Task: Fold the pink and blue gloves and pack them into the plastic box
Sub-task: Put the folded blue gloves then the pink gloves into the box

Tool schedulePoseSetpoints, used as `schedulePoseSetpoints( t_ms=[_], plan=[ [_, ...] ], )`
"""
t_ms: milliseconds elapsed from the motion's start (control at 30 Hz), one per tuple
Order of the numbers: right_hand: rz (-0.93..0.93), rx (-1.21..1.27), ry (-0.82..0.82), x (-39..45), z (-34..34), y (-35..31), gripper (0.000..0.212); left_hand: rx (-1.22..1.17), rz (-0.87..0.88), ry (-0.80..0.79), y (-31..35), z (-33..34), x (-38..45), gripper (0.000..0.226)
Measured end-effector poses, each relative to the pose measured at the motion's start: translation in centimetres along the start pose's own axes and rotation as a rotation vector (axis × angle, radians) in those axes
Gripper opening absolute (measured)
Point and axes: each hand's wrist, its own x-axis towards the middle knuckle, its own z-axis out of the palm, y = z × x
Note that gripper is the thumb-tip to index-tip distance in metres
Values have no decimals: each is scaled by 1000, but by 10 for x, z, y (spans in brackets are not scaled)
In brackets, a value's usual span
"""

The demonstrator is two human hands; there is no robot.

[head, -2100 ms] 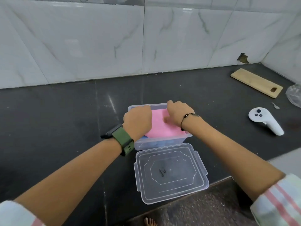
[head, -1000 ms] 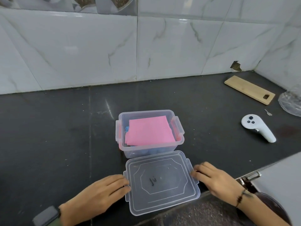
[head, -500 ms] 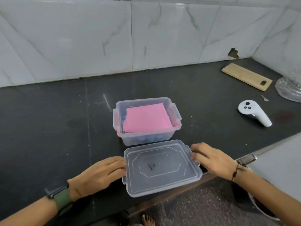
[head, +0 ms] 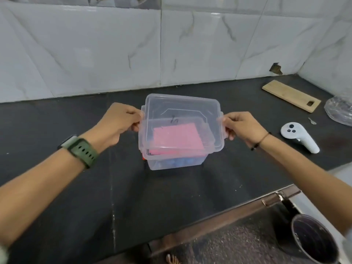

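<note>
The clear plastic box (head: 177, 162) stands on the black counter. Inside it the folded pink glove (head: 177, 139) lies on top, and blue glove material (head: 179, 162) shows through the front wall below it. The clear lid (head: 182, 109) hangs tilted just over the box, its near edge low and its far edge raised. My left hand (head: 122, 121) grips the lid's left side tab. My right hand (head: 242, 124) grips its right side tab.
A white controller (head: 299, 137) lies right of the box. A wooden board (head: 291, 95) and a crumpled clear bag (head: 341, 109) sit at the back right. The tiled wall runs behind. A dark bucket (head: 314, 239) stands below the counter's front edge.
Both hands have lifted the lid off the counter in front of the box and brought it over the box's opening. The box and gloves have stayed put.
</note>
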Motion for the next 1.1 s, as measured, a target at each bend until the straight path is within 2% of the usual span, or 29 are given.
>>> schedulePoseSetpoints(
  t_ms=[167, 367, 500, 733, 933, 1100],
  plan=[
    [178, 20, -3, 24, 18, 12, 25, 56, -125, 55, -15, 8, 13, 24],
    [176, -83, 56, 27, 31, 16, 29, 129, -162, 94, -29, 16, 9, 17],
    [176, -111, 58, 26, 34, 20, 44, 185, -161, 116, -27, 21, 7, 19],
    [166, -145, 55, 22, 39, 20, 41, 319, -183, 164, -31, 23, 5, 18],
    [242, -62, -6, 25, 39, 23, 41, 278, -294, 76, -38, 29, 2, 16],
    [290, -37, -92, 28, 43, 27, 36, 296, -279, 26, -48, 44, -1, 34]
  ],
)
